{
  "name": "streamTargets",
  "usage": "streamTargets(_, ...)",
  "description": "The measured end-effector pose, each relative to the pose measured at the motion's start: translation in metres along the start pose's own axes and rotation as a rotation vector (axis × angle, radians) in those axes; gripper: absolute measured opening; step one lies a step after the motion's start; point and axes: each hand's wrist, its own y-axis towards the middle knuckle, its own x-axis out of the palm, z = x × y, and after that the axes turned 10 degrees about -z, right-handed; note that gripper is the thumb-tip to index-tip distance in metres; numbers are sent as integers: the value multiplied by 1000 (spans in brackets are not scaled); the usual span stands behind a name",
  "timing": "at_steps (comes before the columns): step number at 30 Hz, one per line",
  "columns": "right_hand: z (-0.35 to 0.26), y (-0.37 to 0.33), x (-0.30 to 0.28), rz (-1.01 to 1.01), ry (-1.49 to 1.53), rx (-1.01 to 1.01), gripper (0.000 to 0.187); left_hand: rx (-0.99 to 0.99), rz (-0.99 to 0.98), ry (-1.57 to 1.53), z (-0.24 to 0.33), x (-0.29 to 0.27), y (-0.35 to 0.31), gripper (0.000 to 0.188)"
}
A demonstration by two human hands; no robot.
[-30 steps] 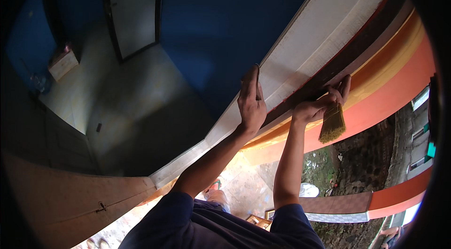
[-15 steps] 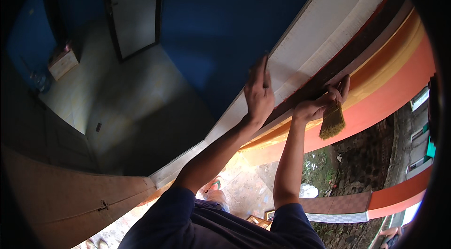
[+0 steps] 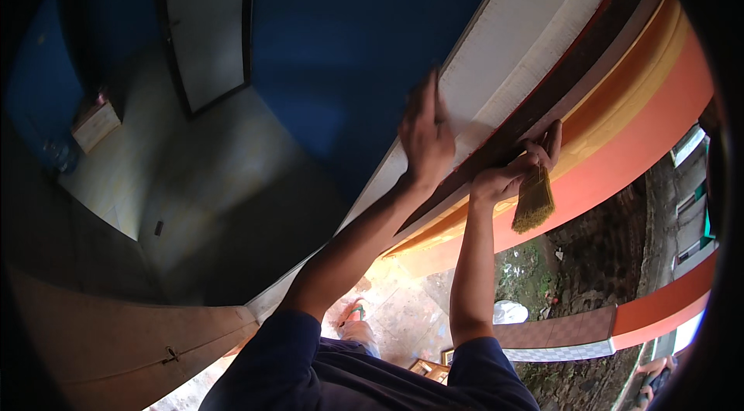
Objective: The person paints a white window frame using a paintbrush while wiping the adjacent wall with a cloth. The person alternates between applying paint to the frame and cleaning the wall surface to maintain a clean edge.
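The right hand [image 3: 505, 178] is closed around the upper end of a brush [image 3: 533, 206], whose straw-coloured bristles hang down below the fingers. At least 1 finger of this hand reaches out past the brush, in front of a yellow band [image 3: 612, 105]. The left hand [image 3: 428, 140] is a little blurred, its fingers stretched out and close together in front of a white board [image 3: 535, 8]; whether it has hold of anything, or presses on the board, I cannot tell.

Between the white board and the yellow band runs a dark brown strip [image 3: 589, 55] with a thin red edge. Beyond the yellow band curves an orange wall [image 3: 620, 151]. On the left side lies a dim room with a blue wall [image 3: 333, 39], a pale door [image 3: 205, 24] in a dark frame, and a box [image 3: 97, 126] on the floor [image 3: 217, 155]. Below the arms are a dark blue shirt [image 3: 372, 380] and 1 foot [image 3: 353, 314] in a sandal. Outside, to the right, is a low wall [image 3: 666, 302] with an orange end, and near the lower corner part of another person [image 3: 657, 380].
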Motion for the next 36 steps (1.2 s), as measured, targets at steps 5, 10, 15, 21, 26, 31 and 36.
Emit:
streamTargets(5,-4,1,-3,-30,-18,15,37,39,-11,33,-34,-8,-27,42)
streamTargets(10,0,2,-4,0,-14,29,35,-154,-89,165,-77,-28,-122,48)
streamTargets(15,-3,1,-2,-20,-45,35,37,101,-4,81,3,0,5,45)
streamTargets(21,-1,1,-2,-3,-44,29,38,60,-42,51,-34,-12,-51,45)
streamTargets(26,-1,1,0,9,-47,9,39,-219,-94,203,-104,-37,-156,44)
streamTargets(31,-1,0,-3,1,-49,11,37,-201,-86,27,-37,-14,-56,43)
streamTargets(36,-9,2,-3,-30,-72,25,37,8,-26,69,-47,-19,-67,43)
